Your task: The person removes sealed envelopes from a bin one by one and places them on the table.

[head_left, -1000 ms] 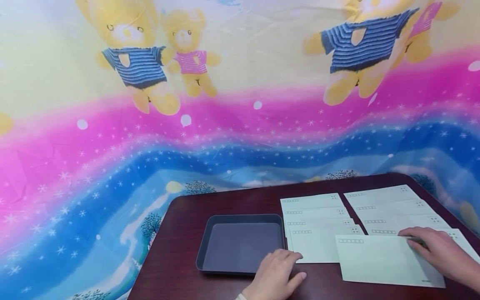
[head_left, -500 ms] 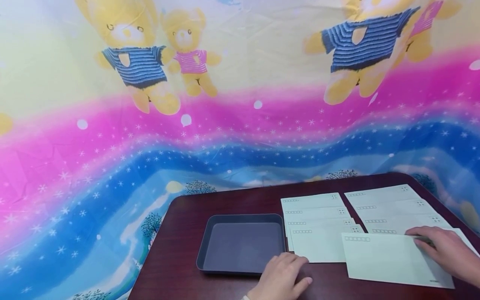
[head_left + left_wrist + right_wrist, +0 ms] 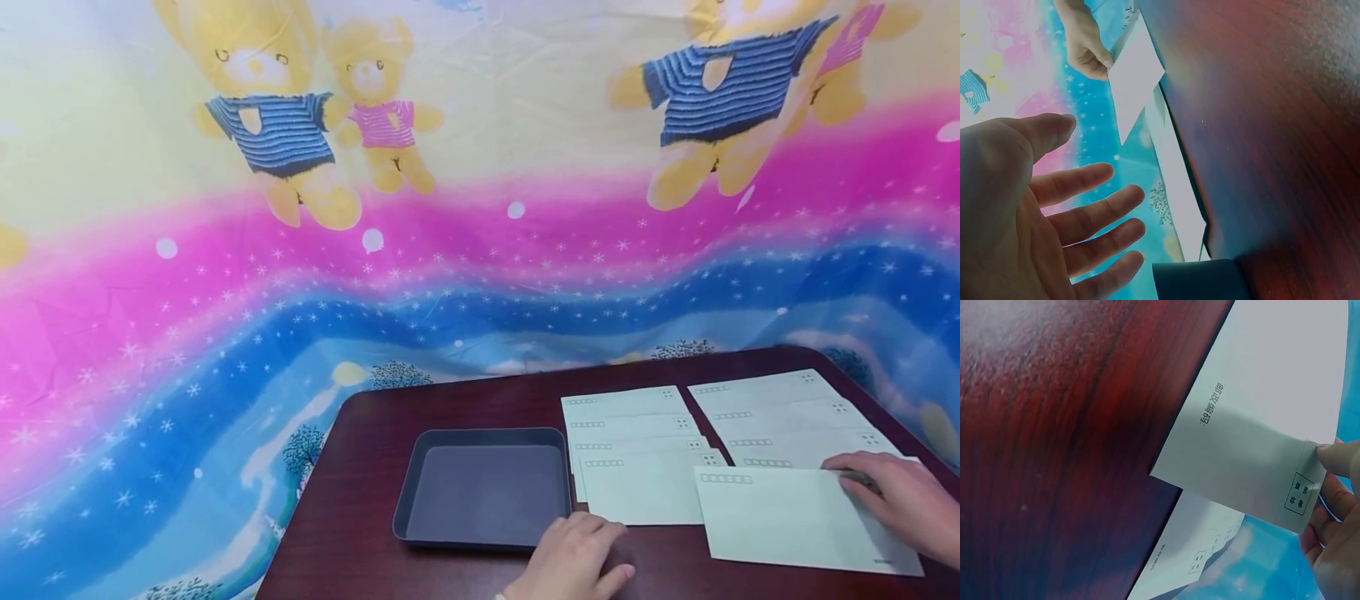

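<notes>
My right hand (image 3: 896, 498) pinches a pale envelope (image 3: 787, 518) by its upper edge, thumb in front. In the right wrist view that envelope (image 3: 1241, 419) is tilted, showing a printed stamp box and a line of characters. It overlaps the right-hand row of envelopes (image 3: 772, 392). My left hand (image 3: 573, 557) holds nothing and hovers by the near right corner of the dark grey tray (image 3: 480, 492). Its fingers (image 3: 1100, 206) are spread and slightly bent in the left wrist view.
A left-hand row of overlapping envelopes (image 3: 637, 487) lies just right of the tray. Everything rests on a dark red-brown table (image 3: 360, 500) with rounded far corners. Behind it hangs a cloth (image 3: 480, 233) printed with bears.
My right hand has shifted a little to the right with the envelope. The left hand has also slid slightly right and toward me. Tray and laid-out envelopes stay where they were.
</notes>
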Demonstrator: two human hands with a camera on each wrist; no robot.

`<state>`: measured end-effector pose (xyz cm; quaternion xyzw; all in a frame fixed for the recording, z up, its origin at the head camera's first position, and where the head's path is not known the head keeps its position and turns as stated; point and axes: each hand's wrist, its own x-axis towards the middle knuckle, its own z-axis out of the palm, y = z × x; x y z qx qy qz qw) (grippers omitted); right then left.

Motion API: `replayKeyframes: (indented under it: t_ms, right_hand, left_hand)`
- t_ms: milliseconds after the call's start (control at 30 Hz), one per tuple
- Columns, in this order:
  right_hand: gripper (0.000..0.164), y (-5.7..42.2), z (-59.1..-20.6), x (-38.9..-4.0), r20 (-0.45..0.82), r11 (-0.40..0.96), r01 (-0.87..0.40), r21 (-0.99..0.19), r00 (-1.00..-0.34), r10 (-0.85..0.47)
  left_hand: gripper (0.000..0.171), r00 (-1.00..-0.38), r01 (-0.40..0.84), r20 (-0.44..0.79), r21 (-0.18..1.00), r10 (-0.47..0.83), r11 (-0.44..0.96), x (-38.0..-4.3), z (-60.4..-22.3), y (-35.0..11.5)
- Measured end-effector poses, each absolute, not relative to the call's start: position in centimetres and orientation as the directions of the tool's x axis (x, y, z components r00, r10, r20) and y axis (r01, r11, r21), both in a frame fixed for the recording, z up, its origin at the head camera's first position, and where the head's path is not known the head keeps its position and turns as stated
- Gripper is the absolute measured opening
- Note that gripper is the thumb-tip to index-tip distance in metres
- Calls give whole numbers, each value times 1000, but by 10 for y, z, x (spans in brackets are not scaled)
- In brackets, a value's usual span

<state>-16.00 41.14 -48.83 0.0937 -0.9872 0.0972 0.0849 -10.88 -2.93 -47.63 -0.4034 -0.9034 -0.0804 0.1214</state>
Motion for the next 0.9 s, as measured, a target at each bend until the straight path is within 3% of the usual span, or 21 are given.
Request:
replayKeyframes:
  t_ms: [267,567,900]
  right_hand:
    - [20,416,-490,-160,258,972,-191,-134,-954,-152]
    - [22,431,-502,-165,180,984,-103,-145,-981,-76]
    - [22,447,-507,-171,128,983,-116,-142,-987,-98]
  left_hand:
    - [36,-640,755,281,56,715,653,-109,-477,-26]
    - [37,-631,763,275,47,726,645,-109,-481,-23]
    - [37,-643,759,222,58,733,648,-108,-487,-16]
